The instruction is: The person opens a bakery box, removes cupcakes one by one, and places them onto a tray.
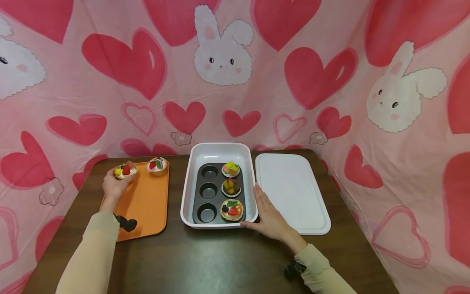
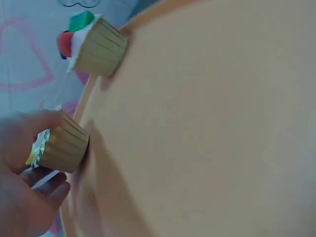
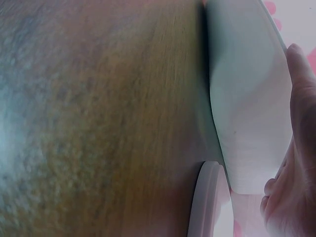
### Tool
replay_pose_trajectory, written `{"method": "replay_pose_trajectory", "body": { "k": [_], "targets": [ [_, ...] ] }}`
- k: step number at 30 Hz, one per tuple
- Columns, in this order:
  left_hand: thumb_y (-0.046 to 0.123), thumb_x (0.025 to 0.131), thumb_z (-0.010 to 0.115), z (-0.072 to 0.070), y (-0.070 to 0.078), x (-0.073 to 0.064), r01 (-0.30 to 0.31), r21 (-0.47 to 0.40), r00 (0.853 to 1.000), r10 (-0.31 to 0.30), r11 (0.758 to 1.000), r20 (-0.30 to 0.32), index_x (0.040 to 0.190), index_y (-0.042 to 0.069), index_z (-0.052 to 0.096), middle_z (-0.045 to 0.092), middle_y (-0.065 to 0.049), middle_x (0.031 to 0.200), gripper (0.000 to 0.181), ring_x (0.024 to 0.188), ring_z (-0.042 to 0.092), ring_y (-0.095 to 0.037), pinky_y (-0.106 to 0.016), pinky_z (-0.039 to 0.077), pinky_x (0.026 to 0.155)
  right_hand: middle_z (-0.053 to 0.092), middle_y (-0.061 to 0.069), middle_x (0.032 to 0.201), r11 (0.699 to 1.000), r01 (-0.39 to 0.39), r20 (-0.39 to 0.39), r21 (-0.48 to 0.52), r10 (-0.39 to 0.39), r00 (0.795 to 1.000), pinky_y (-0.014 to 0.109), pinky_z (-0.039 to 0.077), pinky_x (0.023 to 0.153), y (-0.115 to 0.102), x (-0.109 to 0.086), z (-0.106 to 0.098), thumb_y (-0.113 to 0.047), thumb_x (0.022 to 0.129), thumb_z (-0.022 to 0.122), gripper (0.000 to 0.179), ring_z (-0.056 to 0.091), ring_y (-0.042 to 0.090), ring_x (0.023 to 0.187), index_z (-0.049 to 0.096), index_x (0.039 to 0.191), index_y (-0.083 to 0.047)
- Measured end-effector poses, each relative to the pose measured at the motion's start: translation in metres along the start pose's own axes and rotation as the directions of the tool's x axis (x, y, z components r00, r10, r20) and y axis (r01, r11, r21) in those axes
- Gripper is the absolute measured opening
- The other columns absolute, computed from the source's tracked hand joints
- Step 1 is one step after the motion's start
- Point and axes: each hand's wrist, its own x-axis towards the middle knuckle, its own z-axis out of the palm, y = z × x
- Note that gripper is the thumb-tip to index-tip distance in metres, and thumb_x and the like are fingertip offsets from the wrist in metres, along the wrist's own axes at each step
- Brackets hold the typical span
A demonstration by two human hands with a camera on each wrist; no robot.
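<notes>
My left hand (image 1: 114,185) grips a cupcake (image 2: 64,145) in a gold paper cup, at the back left of an orange tray (image 1: 148,208). Fruit pieces, red and yellow among them, top this cupcake. Another cupcake (image 1: 157,165), with pink cream, stands at the tray's back right corner. With its fingers fairly straight, my right hand (image 1: 271,218) touches the near right corner of a white bin (image 1: 186,196). Inside the bin lies a dark muffin tin (image 1: 199,196). Its right column holds a yellow-topped cupcake (image 1: 231,168), a brown one (image 1: 231,187) and a fruit-topped one (image 1: 232,210); its left cups are bare.
A white lid (image 1: 293,192) lies flat on the brown table (image 1: 209,261), right of the bin. Behind the table hangs a pink cloth (image 1: 235,98) with hearts and rabbits. Part of the table shows between the orange tray and the bin.
</notes>
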Motion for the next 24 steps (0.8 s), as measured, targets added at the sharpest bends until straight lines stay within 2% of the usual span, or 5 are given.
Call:
{"method": "replay_pose_trajectory", "body": {
  "k": [4,9,14,20,24],
  "targets": [
    [0.028,0.107,0.070,-0.004,-0.004,0.000,-0.152,0.177,0.988,0.146,0.972,0.044,0.165,-0.012,0.029,0.040,-0.042,0.165,0.082,0.152,0.038,-0.061,-0.069,0.029,0.133,-0.002,0.012,0.188,1.000,0.003,-0.005,0.007,-0.003,1.000,0.062,0.022,0.138,0.001,0.000,0.000,-0.070,0.088,0.082,0.137,0.015,0.041,0.173,-0.003,0.177,-0.010],
    [0.036,0.105,0.070,-0.014,-0.009,0.001,-0.303,0.393,0.953,0.285,0.868,0.104,0.150,-0.025,0.036,0.040,-0.049,0.150,0.083,0.143,0.034,-0.066,-0.076,0.024,0.130,0.001,0.014,0.188,0.999,0.026,-0.033,0.030,-0.025,0.999,0.066,0.023,0.136,0.003,0.000,0.002,-0.076,0.087,0.078,0.137,0.017,0.044,0.171,-0.001,0.178,-0.010],
    [0.058,0.106,0.060,-0.024,-0.012,0.005,-0.322,0.530,0.947,0.281,0.785,0.159,0.146,-0.030,0.034,0.028,-0.055,0.151,0.100,0.148,0.020,-0.071,-0.082,0.009,0.130,0.001,0.014,0.188,1.000,0.021,-0.027,0.013,-0.021,0.999,0.063,0.023,0.138,0.003,0.001,0.002,-0.077,0.087,0.078,0.138,0.017,0.043,0.172,0.000,0.177,-0.009],
    [0.076,0.106,0.039,-0.026,-0.014,0.004,-0.290,0.596,0.957,0.228,0.749,0.179,0.157,-0.028,0.020,0.014,-0.058,0.161,0.117,0.155,0.006,-0.074,-0.084,0.002,0.129,0.002,0.016,0.187,1.000,0.020,-0.009,-0.023,-0.020,1.000,0.057,0.021,0.140,-0.001,0.002,-0.002,-0.070,0.089,0.081,0.136,0.015,0.038,0.173,-0.001,0.177,-0.006],
    [0.078,0.106,0.033,-0.019,-0.006,-0.001,-0.293,0.605,0.956,0.246,0.740,0.162,0.162,-0.025,0.011,0.005,-0.056,0.166,0.119,0.158,0.000,-0.073,-0.084,-0.001,0.130,0.003,0.017,0.187,1.000,0.008,-0.001,-0.020,-0.008,1.000,0.059,0.022,0.139,-0.001,-0.001,-0.002,-0.069,0.089,0.081,0.135,0.016,0.040,0.173,0.000,0.177,-0.005]
  ]
}}
